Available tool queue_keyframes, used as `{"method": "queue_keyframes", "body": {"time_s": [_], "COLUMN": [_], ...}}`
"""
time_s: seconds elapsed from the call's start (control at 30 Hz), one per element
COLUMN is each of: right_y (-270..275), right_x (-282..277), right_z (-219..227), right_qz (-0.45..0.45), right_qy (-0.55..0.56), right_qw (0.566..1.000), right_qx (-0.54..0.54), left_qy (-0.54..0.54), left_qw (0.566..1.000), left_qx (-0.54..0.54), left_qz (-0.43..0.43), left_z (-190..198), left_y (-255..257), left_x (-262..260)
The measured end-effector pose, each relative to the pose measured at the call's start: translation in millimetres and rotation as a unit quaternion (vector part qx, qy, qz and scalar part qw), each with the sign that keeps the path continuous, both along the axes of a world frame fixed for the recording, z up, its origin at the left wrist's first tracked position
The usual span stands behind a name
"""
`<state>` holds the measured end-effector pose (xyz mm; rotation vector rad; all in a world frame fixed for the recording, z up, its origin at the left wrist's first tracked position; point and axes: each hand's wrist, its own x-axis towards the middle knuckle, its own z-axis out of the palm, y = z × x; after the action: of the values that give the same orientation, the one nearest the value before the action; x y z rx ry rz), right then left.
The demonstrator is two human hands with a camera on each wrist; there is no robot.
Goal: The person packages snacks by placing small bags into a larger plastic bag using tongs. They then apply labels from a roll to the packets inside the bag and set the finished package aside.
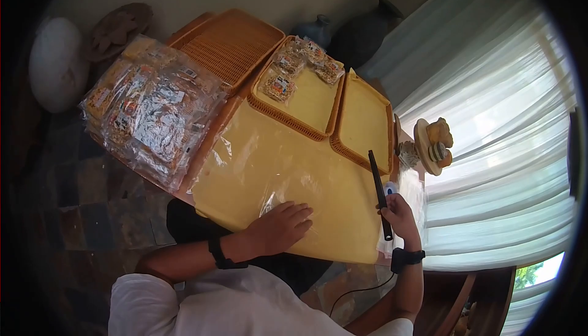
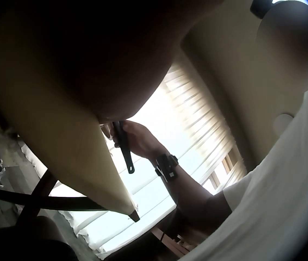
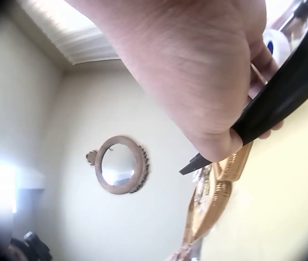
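A long black tool point(image 1: 380, 195) is pinched between the thumb and fingers of my right hand point(image 1: 401, 216) at the table's right side. The right wrist view shows that hand point(image 3: 197, 76) close up, with the black tool point(image 3: 284, 87) crossing its fingers. My left hand point(image 1: 282, 229) lies with fingers extended on the yellow tabletop point(image 1: 245, 171), near its front edge. In the left wrist view the left hand is a dark shape above the pale table edge, its fingers hidden; the right hand point(image 2: 137, 140) with the tool point(image 2: 124, 149) shows beyond it.
Clear-wrapped packs point(image 1: 159, 103) pile up at the left. Behind stand an empty wicker basket point(image 1: 229, 42), a lined basket point(image 1: 312, 106) with several small packets point(image 1: 280, 86), and another lined basket point(image 1: 365, 119). A cake stand point(image 1: 424, 146) is at the right, by the curtain.
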<state>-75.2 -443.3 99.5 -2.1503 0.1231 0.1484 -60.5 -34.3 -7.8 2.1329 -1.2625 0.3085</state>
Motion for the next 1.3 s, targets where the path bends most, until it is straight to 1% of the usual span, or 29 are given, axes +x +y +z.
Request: {"method": "queue_keyframes", "body": {"time_s": [0.03, 0.07, 0.1, 0.17, 0.2, 0.27, 0.3, 0.33, 0.37, 0.4, 0.47, 0.53, 0.6, 0.63, 0.67, 0.73, 0.77, 0.83, 0.87, 0.93, 1.0, 1.1, 1.17, 1.23, 1.27, 1.3], "right_y": [16.9, 35.4, 55.0, 90.6, 108.9, 146.1, 157.8, 166.7, 173.4, 186.9, 195.7, 197.7, 200.6, 200.9, 199.1, 200.9, 202.1, 205.0, 206.1, 203.0, 196.3, 186.8, 184.1, 177.1, 172.7, 167.0], "right_x": [13.2, 28.8, 48.6, 96.9, 123.2, 177.2, 202.9, 229.7, 251.1, 276.3, 303.3, 310.9, 316.2, 321.6, 325.7, 337.4, 343.2, 352.0, 356.3, 362.1, 367.2, 361.4, 347.0, 325.9, 312.0, 297.2], "right_z": [16.0, 29.1, 41.2, 52.4, 54.2, 52.5, 47.2, 38.3, 28.8, 23.0, 4.4, -3.5, -6.7, -11.0, -14.6, -20.3, -21.8, -27.3, -28.9, -35.4, -43.0, -45.5, -38.4, -24.0, -16.0, -7.3], "right_qz": [0.011, 0.011, 0.002, -0.013, -0.019, -0.044, -0.036, -0.017, 0.003, 0.02, -0.028, -0.014, -0.034, -0.028, -0.03, -0.066, -0.066, -0.107, -0.107, -0.116, -0.119, -0.124, -0.129, -0.11, -0.117, -0.096], "right_qy": [0.02, 0.021, 0.041, 0.073, 0.087, 0.126, 0.123, 0.143, 0.163, 0.153, 0.176, 0.153, 0.139, 0.136, 0.134, 0.136, 0.134, 0.159, 0.157, 0.145, 0.136, 0.125, 0.121, 0.111, 0.109, 0.095], "right_qw": [0.999, 0.999, 0.997, 0.988, 0.981, 0.968, 0.969, 0.967, 0.965, 0.967, 0.956, 0.966, 0.959, 0.952, 0.952, 0.929, 0.929, 0.903, 0.902, 0.921, 0.92, 0.924, 0.926, 0.937, 0.935, 0.945], "right_qx": [0.039, 0.036, 0.068, 0.135, 0.171, 0.211, 0.212, 0.21, 0.207, 0.205, 0.231, 0.207, 0.245, 0.273, 0.273, 0.337, 0.338, 0.385, 0.387, 0.344, 0.346, 0.341, 0.334, 0.312, 0.317, 0.297], "left_qy": [-0.005, -0.005, -0.006, -0.012, -0.006, -0.007, -0.005, -0.004, -0.012, -0.023, -0.03, -0.027, -0.024, -0.015, -0.007, -0.01, -0.01, -0.012, -0.017, -0.018, -0.02, -0.01, -0.018, -0.01, -0.002, 0.0], "left_qw": [1.0, 1.0, 1.0, 1.0, 0.999, 0.999, 0.999, 0.999, 0.999, 0.998, 0.996, 0.995, 0.995, 0.995, 0.995, 0.996, 0.996, 0.996, 0.996, 0.995, 0.995, 0.996, 0.996, 0.997, 0.997, 0.997], "left_qx": [-0.006, -0.009, -0.006, -0.004, -0.023, -0.04, -0.045, -0.05, -0.049, -0.066, -0.084, -0.098, -0.101, -0.101, -0.1, -0.094, -0.088, -0.089, -0.091, -0.096, -0.102, -0.089, -0.084, -0.081, -0.08, -0.075], "left_qz": [-0.017, -0.018, -0.022, -0.023, -0.023, -0.017, -0.015, -0.014, -0.007, 0.007, 0.019, 0.017, 0.011, 0.007, 0.002, -0.004, -0.008, -0.009, -0.008, -0.008, -0.004, -0.012, -0.002, -0.01, -0.01, -0.017], "left_z": [-0.6, -0.5, 0.7, 1.0, -1.5, 0.9, 4.8, 7.6, 5.5, 0.9, -7.8, -10.7, -11.1, -10.9, -10.5, -7.7, -6.0, -3.5, -2.9, -5.3, -7.5, -8.7, -7.3, -10.3, -10.0, -8.7], "left_y": [1.8, 3.2, 4.1, 4.8, 4.1, 5.7, 6.5, 7.1, 4.6, 4.0, -0.7, -1.9, -0.4, -0.7, -0.9, 1.0, 2.3, 4.4, 5.0, 3.1, 1.1, 0.7, 1.9, -1.0, -1.3, -0.4], "left_x": [-0.6, -1.6, -1.2, -0.4, -1.1, -0.8, -0.9, -0.7, -2.3, 0.7, -2.6, -2.7, -1.8, -1.9, -1.5, 0.3, 1.2, 0.5, 1.7, 1.2, 2.0, 0.8, -0.1, 0.8, 1.1, 1.5]}}
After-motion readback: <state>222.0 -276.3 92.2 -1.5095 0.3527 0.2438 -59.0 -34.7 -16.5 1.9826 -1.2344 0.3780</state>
